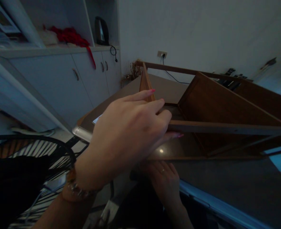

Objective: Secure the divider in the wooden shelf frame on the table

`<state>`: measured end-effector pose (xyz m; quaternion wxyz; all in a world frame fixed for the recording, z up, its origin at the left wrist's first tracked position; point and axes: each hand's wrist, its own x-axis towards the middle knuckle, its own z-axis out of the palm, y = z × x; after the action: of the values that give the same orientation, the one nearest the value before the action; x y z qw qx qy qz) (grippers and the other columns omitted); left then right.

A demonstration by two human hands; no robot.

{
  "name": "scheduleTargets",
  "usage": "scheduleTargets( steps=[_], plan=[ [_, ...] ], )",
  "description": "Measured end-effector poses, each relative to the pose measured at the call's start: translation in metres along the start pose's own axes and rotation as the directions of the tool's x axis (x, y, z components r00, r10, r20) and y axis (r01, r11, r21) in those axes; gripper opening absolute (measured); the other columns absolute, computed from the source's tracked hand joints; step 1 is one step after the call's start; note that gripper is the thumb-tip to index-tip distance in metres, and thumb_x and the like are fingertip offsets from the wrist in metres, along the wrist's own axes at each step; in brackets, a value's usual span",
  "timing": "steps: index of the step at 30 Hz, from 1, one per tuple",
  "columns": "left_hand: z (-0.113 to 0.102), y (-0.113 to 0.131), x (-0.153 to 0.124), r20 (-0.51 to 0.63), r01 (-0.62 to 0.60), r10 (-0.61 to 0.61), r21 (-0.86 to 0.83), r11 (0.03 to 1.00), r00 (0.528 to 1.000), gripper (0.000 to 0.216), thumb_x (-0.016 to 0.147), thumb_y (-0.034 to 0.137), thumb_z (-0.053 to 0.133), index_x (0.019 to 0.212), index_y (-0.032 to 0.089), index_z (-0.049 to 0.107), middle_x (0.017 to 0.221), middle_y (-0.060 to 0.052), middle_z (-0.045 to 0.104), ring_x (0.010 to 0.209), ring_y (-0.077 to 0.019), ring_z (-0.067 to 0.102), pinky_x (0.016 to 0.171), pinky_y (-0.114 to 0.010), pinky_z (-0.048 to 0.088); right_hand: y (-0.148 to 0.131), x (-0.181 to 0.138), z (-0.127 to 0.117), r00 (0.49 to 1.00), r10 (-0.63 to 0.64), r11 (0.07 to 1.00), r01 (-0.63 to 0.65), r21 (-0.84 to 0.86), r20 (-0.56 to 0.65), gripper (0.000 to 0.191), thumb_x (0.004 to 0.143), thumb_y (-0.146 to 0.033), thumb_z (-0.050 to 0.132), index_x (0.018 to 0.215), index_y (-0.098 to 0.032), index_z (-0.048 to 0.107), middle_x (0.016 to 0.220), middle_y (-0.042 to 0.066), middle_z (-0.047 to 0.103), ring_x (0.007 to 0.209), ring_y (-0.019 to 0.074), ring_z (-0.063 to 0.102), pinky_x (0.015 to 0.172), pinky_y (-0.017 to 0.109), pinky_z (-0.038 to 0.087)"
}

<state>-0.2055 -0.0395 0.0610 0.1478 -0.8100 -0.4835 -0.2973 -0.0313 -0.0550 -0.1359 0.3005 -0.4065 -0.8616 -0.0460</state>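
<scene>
Gripping a wooden rack (216, 127) on the brown table (226, 184), left hand (128, 136) closed; right hand (164, 181) flat.

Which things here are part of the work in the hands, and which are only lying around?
In the work:
- left hand, gripping the front rail of the wooden frame
- right hand, lower, at the table edge under the frame

Only lying around:
- kettle on the shelf
- red cloth
- cabinet
- wall socket
- black wire chair
</scene>
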Motion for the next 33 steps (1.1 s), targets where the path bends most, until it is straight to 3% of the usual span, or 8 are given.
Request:
scheduleTargets(
  steps=[6,12,21,25,27,29,31,33],
  plan=[
    [0.002,0.000,-0.001,-0.015,0.015,-0.015,-0.002,1.000,1.000,0.031,0.080,0.050,0.061,0.074,0.020,0.066,0.085,-0.003,0.068,0.106,-0.0289,0.062,0.087,-0.041,0.051,-0.005,-0.006,0.015,0.995,0.007,0.991,0.005,0.132,-0.095,0.022,0.096,-0.025,0.047,0.102,-0.021,0.068,0.075,0.003,0.066,0.074,0.0174,0.055,0.070,0.031,0.038],
    [0.002,0.001,-0.001,-0.012,0.004,-0.004,0.034,0.999,1.000,0.032,0.082,0.050,0.059,0.075,0.019,0.065,0.088,-0.003,0.068,0.105,-0.0272,0.063,0.087,-0.040,0.051,-0.008,-0.011,0.023,0.990,-0.006,0.986,0.029,0.166,-0.138,0.017,0.094,-0.021,0.051,0.090,-0.016,0.066,0.073,0.004,0.068,0.070,0.0150,0.062,0.066,0.026,0.044],
    [0.001,0.002,-0.001,-0.005,-0.056,0.058,0.159,0.986,0.998,0.034,0.084,0.051,0.055,0.077,0.019,0.065,0.093,-0.004,0.069,0.105,-0.0245,0.063,0.082,-0.034,0.052,-0.026,-0.005,0.017,0.991,0.128,0.990,-0.130,0.059,0.032,0.036,0.099,-0.030,0.036,0.083,-0.019,0.066,0.067,0.004,0.065,0.058,0.0133,0.063,0.053,0.022,0.037],
    [0.000,0.002,0.000,0.000,-0.055,0.056,0.166,0.985,0.998,0.035,0.084,0.050,0.056,0.078,0.017,0.065,0.092,-0.005,0.070,0.103,-0.0252,0.064,0.080,-0.034,0.053,-0.031,-0.001,0.019,0.966,0.201,0.963,-0.225,0.145,0.165,0.036,0.099,-0.029,0.033,0.087,-0.019,0.066,0.069,0.005,0.067,0.058,0.0147,0.064,0.052,0.022,0.037],
    [-0.001,0.002,0.000,0.002,-0.057,0.057,0.163,0.985,0.998,0.035,0.084,0.050,0.056,0.079,0.017,0.065,0.093,-0.005,0.070,0.103,-0.0253,0.064,0.080,-0.034,0.052,-0.034,0.000,0.022,0.917,0.309,0.888,-0.373,0.268,0.252,0.035,0.098,-0.032,0.033,0.089,-0.019,0.065,0.068,0.005,0.068,0.058,0.0160,0.065,0.052,0.022,0.039],
    [-0.001,0.002,-0.001,-0.001,-0.059,0.060,0.166,0.984,0.998,0.035,0.085,0.049,0.056,0.079,0.016,0.065,0.093,-0.005,0.070,0.104,-0.0251,0.063,0.081,-0.033,0.052,-0.039,0.000,0.027,0.828,0.436,0.722,-0.555,0.413,0.352,0.035,0.097,-0.040,0.036,0.090,-0.018,0.063,0.068,0.005,0.068,0.058,0.0167,0.065,0.052,0.022,0.041],
    [0.000,0.002,-0.002,-0.006,-0.060,0.061,0.170,0.984,0.998,0.034,0.085,0.048,0.055,0.078,0.016,0.065,0.093,-0.005,0.070,0.104,-0.0250,0.063,0.082,-0.033,0.052,-0.046,0.000,0.032,0.708,0.532,0.438,-0.700,0.564,0.465,0.039,0.094,-0.049,0.039,0.090,-0.017,0.062,0.071,0.005,0.068,0.057,0.0165,0.064,0.050,0.022,0.043],
    [0.002,0.003,-0.004,-0.023,-0.042,0.046,0.159,0.986,0.999,0.033,0.086,0.048,0.055,0.077,0.017,0.065,0.094,-0.005,0.069,0.105,-0.0254,0.063,0.085,-0.035,0.051,-0.053,0.000,0.037,0.602,0.570,0.119,-0.734,0.669,0.559,0.045,0.088,-0.058,0.045,0.089,-0.017,0.060,0.074,0.006,0.068,0.058,0.0164,0.065,0.048,0.022,0.045]
  ],
)
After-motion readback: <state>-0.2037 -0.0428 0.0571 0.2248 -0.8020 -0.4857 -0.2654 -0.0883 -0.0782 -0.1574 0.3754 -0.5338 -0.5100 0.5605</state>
